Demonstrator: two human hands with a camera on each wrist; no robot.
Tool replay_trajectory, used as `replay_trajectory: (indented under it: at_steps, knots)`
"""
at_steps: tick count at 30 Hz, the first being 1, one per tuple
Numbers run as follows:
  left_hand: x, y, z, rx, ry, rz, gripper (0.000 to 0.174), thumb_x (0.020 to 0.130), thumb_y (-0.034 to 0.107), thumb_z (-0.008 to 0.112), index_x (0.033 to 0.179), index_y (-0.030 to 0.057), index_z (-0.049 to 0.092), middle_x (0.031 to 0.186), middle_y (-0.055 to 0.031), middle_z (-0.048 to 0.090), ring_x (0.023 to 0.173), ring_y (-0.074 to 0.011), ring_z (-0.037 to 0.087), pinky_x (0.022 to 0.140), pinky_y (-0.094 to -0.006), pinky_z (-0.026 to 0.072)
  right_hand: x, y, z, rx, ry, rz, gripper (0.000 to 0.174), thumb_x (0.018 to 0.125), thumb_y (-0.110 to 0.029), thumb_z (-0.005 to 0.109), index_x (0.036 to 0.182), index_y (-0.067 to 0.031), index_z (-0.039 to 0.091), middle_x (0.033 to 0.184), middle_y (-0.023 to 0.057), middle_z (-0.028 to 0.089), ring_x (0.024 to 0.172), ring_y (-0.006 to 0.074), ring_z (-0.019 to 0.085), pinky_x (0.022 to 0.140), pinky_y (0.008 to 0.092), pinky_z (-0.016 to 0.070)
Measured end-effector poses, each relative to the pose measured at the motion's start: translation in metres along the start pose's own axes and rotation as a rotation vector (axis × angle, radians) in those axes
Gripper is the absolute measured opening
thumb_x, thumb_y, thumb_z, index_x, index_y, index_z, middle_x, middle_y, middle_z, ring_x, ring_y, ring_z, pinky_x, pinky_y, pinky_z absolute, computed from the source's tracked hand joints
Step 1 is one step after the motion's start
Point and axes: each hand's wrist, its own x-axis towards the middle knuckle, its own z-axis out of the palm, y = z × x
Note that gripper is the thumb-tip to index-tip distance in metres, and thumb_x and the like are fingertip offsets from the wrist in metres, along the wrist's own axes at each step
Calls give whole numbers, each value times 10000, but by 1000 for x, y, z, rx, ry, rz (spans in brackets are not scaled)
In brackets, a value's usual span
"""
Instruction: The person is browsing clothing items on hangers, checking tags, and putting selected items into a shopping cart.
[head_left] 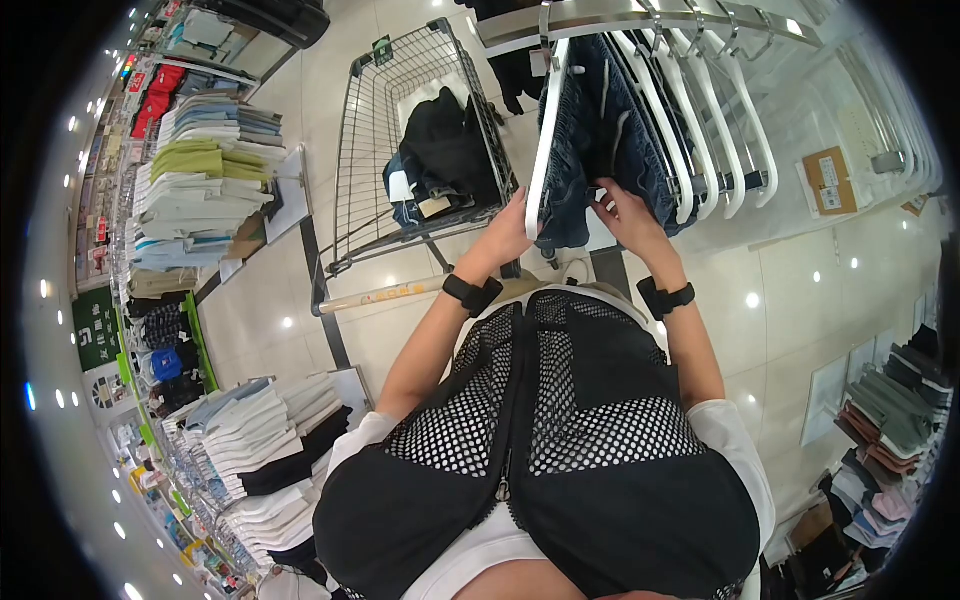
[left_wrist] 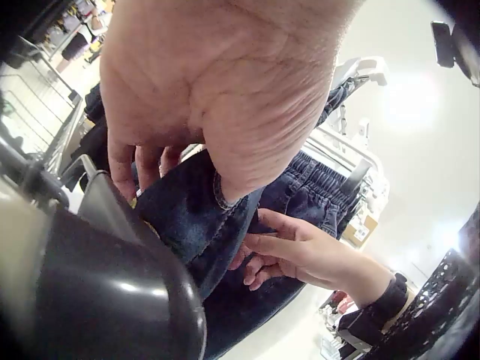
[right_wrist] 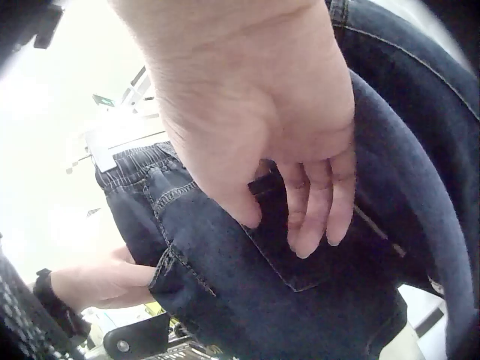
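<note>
Dark blue denim trousers with an elastic waist (right_wrist: 135,169) hang from a white hanger (head_left: 543,150) on the metal rail. My left hand (left_wrist: 225,90) grips them at the side, its thumb in the pocket opening and its fingers behind the cloth. Against the denim beside it, my right hand (right_wrist: 262,127) touches the cloth with fairly straight fingers, thumb apart from them. More dark denim (right_wrist: 420,135) hangs close on the other side of the right hand. In the head view the trousers (head_left: 565,205) lie between both hands.
Several white hangers (head_left: 740,130) line the rail (head_left: 640,22) to the right. A wire shopping cart (head_left: 345,170) with dark clothes (head_left: 450,150) in it stands at the left. Racks of folded-looking garments (head_left: 215,180) run along the far left, and others (head_left: 890,400) stand at the right.
</note>
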Motion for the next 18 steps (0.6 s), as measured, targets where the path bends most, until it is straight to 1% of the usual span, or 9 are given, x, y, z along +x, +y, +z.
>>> replay_trajectory:
  at_steps: [2, 3, 5, 8, 9, 12, 14, 16, 18]
  knots:
    - [-1, 6, 0, 37, -7, -56, 504, 962, 94, 673, 1444, 8, 557, 1394, -224, 545, 1243, -468, 607, 1064, -485, 508, -4, -18, -6, 138, -23, -37, 455, 1026, -184, 722, 1437, -59, 572, 1057, 176, 736, 909, 324, 750, 794, 422, 581]
    - [0, 3, 2, 34, -5, -60, 504, 962, 94, 673, 1444, 8, 557, 1394, -224, 545, 1243, -468, 607, 1064, -485, 508, -5, -21, -6, 137, -28, -35, 455, 1026, -184, 722, 1437, -59, 572, 1057, 176, 736, 909, 324, 750, 794, 422, 581]
    - [2, -3, 7, 22, -23, -112, 504, 962, 124, 677, 1439, 12, 559, 1404, -246, 541, 1245, -481, 600, 1056, -496, 514, -6, -27, -6, 204, 92, -138, 326, 1008, -193, 761, 1279, -40, 664, 845, 87, 702, 756, 205, 700, 699, 337, 552]
    - [1, 2, 11, 23, -32, -75, 514, 968, 152, 674, 1449, 19, 548, 1414, -266, 533, 1254, -491, 593, 1049, -506, 522, -9, -29, -13, 202, -80, -199, 197, 994, -167, 768, 1109, -12, 726, 844, 88, 711, 719, 190, 682, 677, 310, 537]
    - [2, -4, 14, 3, -38, -73, 532, 972, 202, 681, 1449, 11, 540, 1424, -286, 523, 1284, -495, 578, 1057, -511, 522, -10, -34, -14, 203, -83, -198, 197, 994, -167, 768, 1109, -12, 726, 844, 88, 711, 719, 190, 682, 677, 310, 537]
    - [5, -20, 21, 153, -61, -12, 652, 970, 263, 692, 1526, 16, 457, 1444, -287, 510, 1247, -508, 598, 1017, -526, 543, -11, -49, -7, 261, -160, -276, 161, 981, -153, 736, 1002, 5, 749, 868, 126, 731, 704, 250, 692, 682, 352, 555]
    - [6, -21, 24, 151, -48, 3, 728, 971, 288, 691, 1578, 26, 387, 1451, -293, 503, 1210, -519, 613, 990, -534, 554, -10, -50, -4, -23, -158, -318, 193, 935, -135, 702, 1088, -29, 754, 954, 197, 762, 850, 366, 743, 773, 453, 588]
    - [7, -21, 27, 147, -35, 19, 806, 973, 313, 690, 1630, 36, 317, 1457, -298, 497, 1174, -529, 627, 963, -543, 564, -10, -47, -1, -70, -188, -276, 227, 930, -146, 692, 1123, -40, 745, 980, 205, 759, 871, 385, 737, 791, 467, 588]
    - [10, -15, 26, 180, -23, 72, 958, 972, 351, 694, 1710, 72, 150, 1453, -301, 486, 1087, -537, 652, 915, -538, 581, -9, -41, 4, -163, -238, -194, 300, 918, -169, 674, 1193, -62, 727, 1031, 220, 754, 912, 422, 725, 826, 494, 587]
